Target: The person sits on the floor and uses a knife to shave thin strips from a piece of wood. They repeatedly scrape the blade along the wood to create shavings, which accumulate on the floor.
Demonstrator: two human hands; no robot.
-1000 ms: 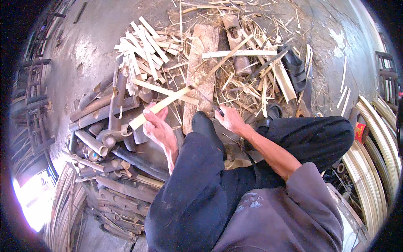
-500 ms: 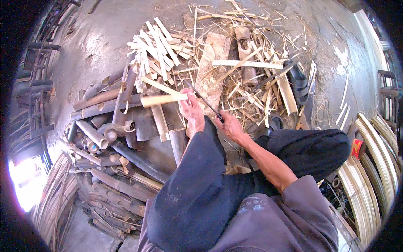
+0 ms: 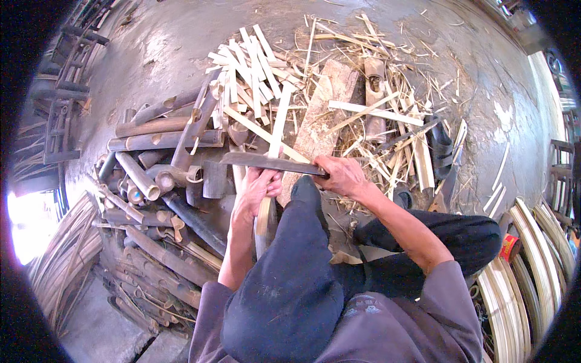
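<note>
My left hand (image 3: 259, 186) is closed around a pale bamboo strip (image 3: 280, 121), which points away from me with its near end beside my raised left knee. A long, dark-bladed knife (image 3: 260, 161) is in my right hand (image 3: 342, 175), its fingers wrapped round the handle. The blade lies crosswise over the strip, just beyond my left fingers, with its tip to the left. Whether its edge bites into the strip is not visible. Beyond my right hand, a worn wooden board (image 3: 325, 112) lies on the floor.
Cut pale strips (image 3: 257, 69) are heaped beyond my left hand. Dark bamboo tubes (image 3: 163, 140) are stacked at left. Shavings, a hollowed bamboo piece (image 3: 374, 100) and a dark sandal (image 3: 440, 148) lie at right. Long split bamboo lengths (image 3: 499, 302) stand at the lower right.
The strip has swung from pointing left to pointing away from me. The knife has turned from a slant to nearly level, its tip now leftward. My left hand has shifted nearer me.
</note>
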